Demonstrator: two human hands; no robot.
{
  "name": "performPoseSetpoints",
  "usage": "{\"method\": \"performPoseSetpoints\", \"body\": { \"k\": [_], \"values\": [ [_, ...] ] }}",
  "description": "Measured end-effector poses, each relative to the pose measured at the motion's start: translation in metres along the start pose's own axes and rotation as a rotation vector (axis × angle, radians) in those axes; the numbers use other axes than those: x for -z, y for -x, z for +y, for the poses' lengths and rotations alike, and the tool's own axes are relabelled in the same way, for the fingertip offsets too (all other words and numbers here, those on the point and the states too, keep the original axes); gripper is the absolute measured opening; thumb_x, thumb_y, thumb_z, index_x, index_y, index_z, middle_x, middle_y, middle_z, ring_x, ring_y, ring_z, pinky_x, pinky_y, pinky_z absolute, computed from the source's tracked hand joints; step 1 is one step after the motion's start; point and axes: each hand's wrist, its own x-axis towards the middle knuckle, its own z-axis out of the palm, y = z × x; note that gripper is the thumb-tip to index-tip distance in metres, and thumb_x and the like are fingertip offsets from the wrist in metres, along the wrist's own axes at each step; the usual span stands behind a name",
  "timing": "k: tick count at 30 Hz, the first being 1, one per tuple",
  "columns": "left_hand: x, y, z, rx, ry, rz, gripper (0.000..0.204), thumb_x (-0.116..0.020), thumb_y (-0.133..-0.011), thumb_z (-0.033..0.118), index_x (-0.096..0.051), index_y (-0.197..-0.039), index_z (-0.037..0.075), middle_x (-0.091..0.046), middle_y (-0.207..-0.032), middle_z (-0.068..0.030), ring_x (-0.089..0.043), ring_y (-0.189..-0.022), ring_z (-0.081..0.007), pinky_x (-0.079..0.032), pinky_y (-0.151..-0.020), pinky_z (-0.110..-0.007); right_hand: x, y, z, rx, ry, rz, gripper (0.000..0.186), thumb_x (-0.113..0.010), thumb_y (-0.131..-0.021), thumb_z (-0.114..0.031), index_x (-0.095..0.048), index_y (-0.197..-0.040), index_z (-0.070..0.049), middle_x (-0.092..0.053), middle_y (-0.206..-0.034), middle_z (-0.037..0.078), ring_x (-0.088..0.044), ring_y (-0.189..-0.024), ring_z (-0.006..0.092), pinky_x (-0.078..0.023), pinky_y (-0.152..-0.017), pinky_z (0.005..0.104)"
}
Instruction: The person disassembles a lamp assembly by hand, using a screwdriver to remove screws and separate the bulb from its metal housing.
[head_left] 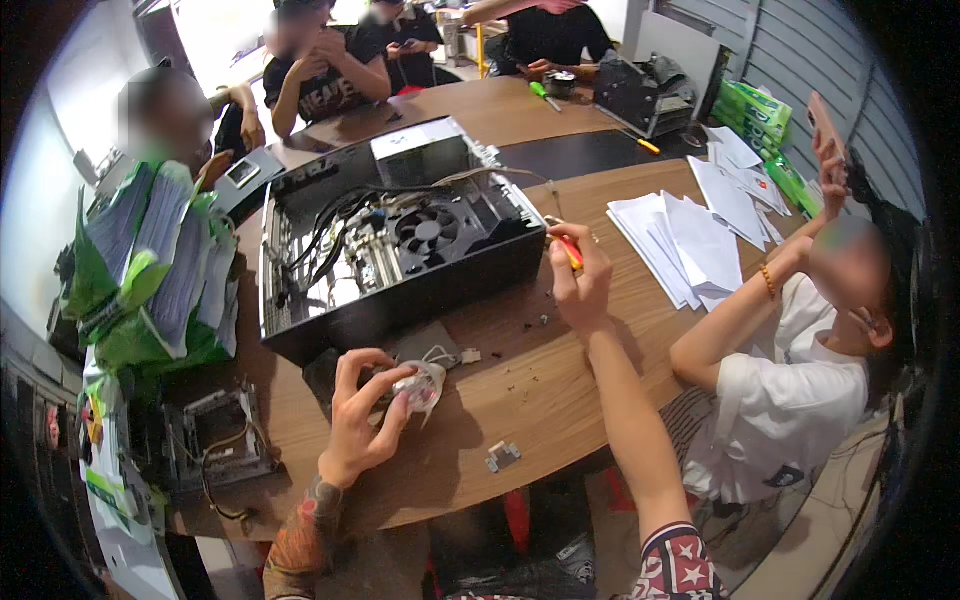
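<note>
An opened black desktop computer case [395,312] lies on its side on the wooden table, with a black cooling fan [427,231], cables and a circuit board showing inside. In front of it, my left hand [358,418] has its fingers curled round a small whitish part with a white cable [425,390]; its exact kind is unclear. A small white connector [470,355] lies by it. At the case's right corner, my right hand [588,285] grips a red and yellow screwdriver [571,254], its shaft pointing up and away beside the case edge.
Small screws [530,322] and a little metal bracket [503,457] lie on the table. Papers [665,240] spread at the right, near a seated person holding a phone. Green bags [165,270] and a metal frame [215,430] stand left. Other people sit at the far side.
</note>
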Motion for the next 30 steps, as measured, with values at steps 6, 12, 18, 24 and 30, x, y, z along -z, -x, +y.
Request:
{"method": "performPoseSetpoints", "body": {
  "k": [6, 12, 18, 24, 30],
  "values": [
    [-0.005, -0.014, -0.007, -0.064, 0.099, -0.058, 0.044, -0.067, -0.072, 0.007, -0.068, -0.115, 0.002, -0.053, -0.112, -0.0168, -0.053, -0.103, -0.0313, -0.047, -0.090, -0.040, 0.013, -0.012, 0.005, -0.019, 0.025, 0.011, 0.018, -0.057, -0.096, -0.015, -0.066, -0.108, -0.005, -0.068, -0.085, 0.009, -0.064, -0.074, 0.0190, -0.050, -0.069, 0.0300],
    [0.000, -0.008, -0.013, -0.088, 0.056, -0.077, 0.046, -0.070, -0.070, 0.006, -0.068, -0.116, 0.002, -0.054, -0.112, -0.0167, -0.053, -0.101, -0.0309, -0.047, -0.089, -0.040, 0.002, -0.005, 0.007, 0.001, 0.017, -0.011, 0.017, -0.057, -0.095, -0.013, -0.066, -0.107, -0.005, -0.066, -0.083, 0.008, -0.061, -0.074, 0.0148, -0.048, -0.069, 0.0286],
    [0.002, -0.009, -0.007, -0.080, 0.082, -0.093, 0.050, -0.076, -0.070, 0.009, -0.067, -0.119, 0.004, -0.054, -0.113, -0.0163, -0.054, -0.103, -0.0310, -0.047, -0.091, -0.039, 0.004, -0.006, 0.010, -0.039, -0.013, 0.000, 0.016, -0.057, -0.095, -0.012, -0.066, -0.107, -0.005, -0.067, -0.085, 0.008, -0.061, -0.075, 0.0146, -0.049, -0.070, 0.0292],
    [-0.004, -0.010, -0.004, -0.096, -0.007, -0.080, 0.056, -0.082, -0.066, 0.009, -0.067, -0.120, 0.008, -0.053, -0.114, -0.0149, -0.054, -0.104, -0.0314, -0.046, -0.092, -0.041, 0.006, -0.003, 0.012, 0.006, -0.012, 0.009, 0.017, -0.057, -0.095, -0.012, -0.066, -0.107, -0.006, -0.067, -0.086, 0.008, -0.061, -0.075, 0.0150, -0.048, -0.068, 0.0288],
    [-0.002, -0.007, -0.006, -0.133, -0.122, -0.020, 0.052, -0.085, -0.064, 0.010, -0.070, -0.114, 0.014, -0.055, -0.111, -0.0118, -0.054, -0.103, -0.0311, -0.046, -0.091, -0.041, 0.005, -0.002, 0.012, -0.062, -0.008, -0.032, 0.017, -0.058, -0.095, -0.012, -0.066, -0.108, -0.005, -0.068, -0.090, 0.009, -0.063, -0.079, 0.0158, -0.049, -0.071, 0.0294]
  ]
}}
